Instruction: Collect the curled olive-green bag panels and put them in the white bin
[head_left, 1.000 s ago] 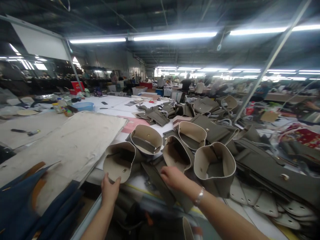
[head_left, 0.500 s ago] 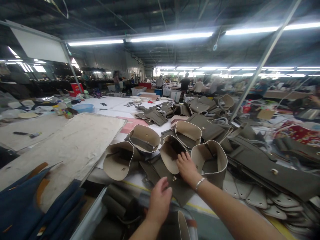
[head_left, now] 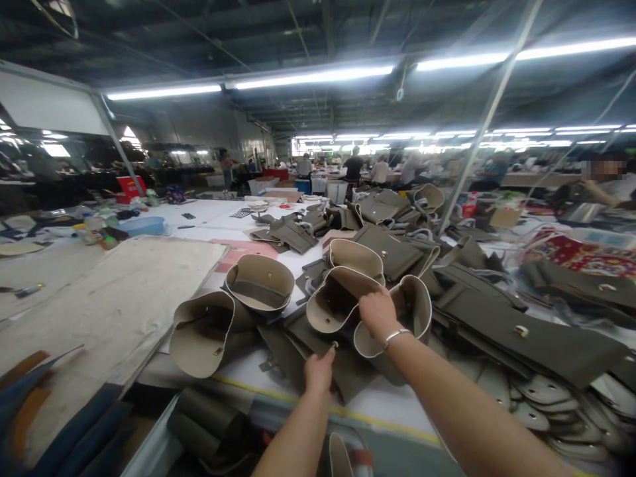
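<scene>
Olive-grey, beige-lined open bag body [head_left: 342, 301] is sitting near the front edge of the white tabletop [head_left: 213, 225], its mouth tilting toward the wearer. Right hand [head_left: 380, 315], with a silver bracelet [head_left: 396, 338], is resting at the bag's right rim, fingers curling; cannot tell whether they are pinching it. A matching beige-lined bag [head_left: 421, 311] is standing just right, partly behind that hand. Left hand [head_left: 319, 371] is pointing its thumb at a small gold-coloured clasp [head_left: 334, 344] on a flat olive-grey panel [head_left: 355, 374]; other fingers are hiding, grip unclear. Yellow strip [head_left: 382, 422] is running along the tabletop's near edge. Beige sheet-covered board [head_left: 149, 285] is lying toward the left edge.
</scene>
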